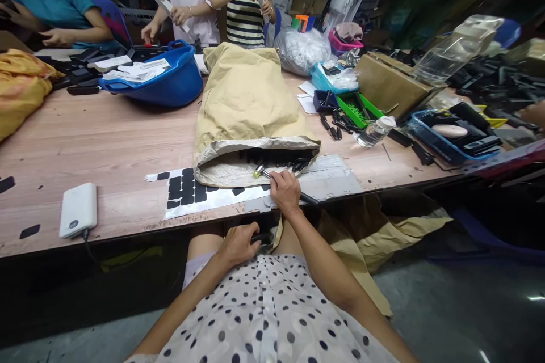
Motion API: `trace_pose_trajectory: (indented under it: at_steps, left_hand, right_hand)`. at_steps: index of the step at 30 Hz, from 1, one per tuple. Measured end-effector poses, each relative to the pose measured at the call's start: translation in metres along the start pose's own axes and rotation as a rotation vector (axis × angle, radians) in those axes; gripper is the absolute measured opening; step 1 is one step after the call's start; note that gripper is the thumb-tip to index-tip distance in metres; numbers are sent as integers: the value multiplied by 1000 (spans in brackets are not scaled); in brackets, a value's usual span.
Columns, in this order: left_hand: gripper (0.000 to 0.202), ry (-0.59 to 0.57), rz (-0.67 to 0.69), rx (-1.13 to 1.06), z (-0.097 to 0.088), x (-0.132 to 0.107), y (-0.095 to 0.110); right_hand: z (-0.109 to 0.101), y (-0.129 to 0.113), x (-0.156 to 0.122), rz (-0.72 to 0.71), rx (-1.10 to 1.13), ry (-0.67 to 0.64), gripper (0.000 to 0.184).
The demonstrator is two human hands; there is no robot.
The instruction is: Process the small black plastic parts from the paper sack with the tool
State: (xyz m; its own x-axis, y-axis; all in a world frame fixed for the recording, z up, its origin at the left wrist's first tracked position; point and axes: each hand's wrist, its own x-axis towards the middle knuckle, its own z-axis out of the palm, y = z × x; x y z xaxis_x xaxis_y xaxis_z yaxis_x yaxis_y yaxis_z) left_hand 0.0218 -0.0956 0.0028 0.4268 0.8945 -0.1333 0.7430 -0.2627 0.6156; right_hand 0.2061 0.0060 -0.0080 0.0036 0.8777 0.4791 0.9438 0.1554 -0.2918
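Observation:
My right hand (286,191) is closed around a small hammer (259,171) at the table's front edge. Its yellowish head points left, and the black handle sticks out past my palm. Just beyond lies a tan paper sack (251,96), its open mouth facing me with dark pieces inside. Low over my lap, my left hand (239,244) grips a black piece (263,236) whose kind I cannot make out. A white sheet of black stickers (187,187) lies partly under the sack, beside a grey cardboard sheet (332,176).
A white power bank (79,210) with a cable lies left. Behind it stands a blue basin (170,76) of white parts. At right are a green tray (360,109), a small bottle (375,131), a cardboard box (389,85) and a blue basket (447,150). Several people work across the table.

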Motion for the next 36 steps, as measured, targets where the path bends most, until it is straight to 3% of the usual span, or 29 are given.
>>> trace_pose_trajectory:
  at_steps: [3,6,11,12,14,16,18,21,23,25,28,36]
  left_hand:
    - [11,-37,-123,109,14,4,-9]
    - [10,-66,-153,107,15,11,-15]
    - [16,-118,-104,-105,-16,33,3]
    - [19,-80,-100,-178,-26,43,8]
    - [21,143,-125,-257,-48,70,14]
    - [18,425,-235,-217,-66,102,13]
    - [18,612,-390,-157,-77,134,5]
    - [17,737,-566,-87,-78,170,-11]
    - [17,766,-610,-91,-74,183,-21]
    - [17,769,-605,-106,-72,185,-29]
    - [16,705,-566,-75,-74,171,-37]
    - [11,507,-229,3,-76,89,-52]
  right_hand:
    - [1,0,1,0,8,1,25]
    - [1,-1,1,6,6,7,25]
    - [3,-2,0,12,9,3,25]
    - [3,-2,-1,14,11,1,25]
    - [2,-3,-1,17,13,-4,25]
    - [2,-3,-1,17,12,-8,26]
    - [2,-3,-1,15,7,-7,26]
    - [1,-4,-1,9,2,-2,25]
    - [1,-5,-1,9,1,-6,24]
    - [1,-5,-1,15,-1,-20,23]
    - [1,-5,-1,25,-3,-36,23]
    - [1,-4,-1,27,-4,-28,23]
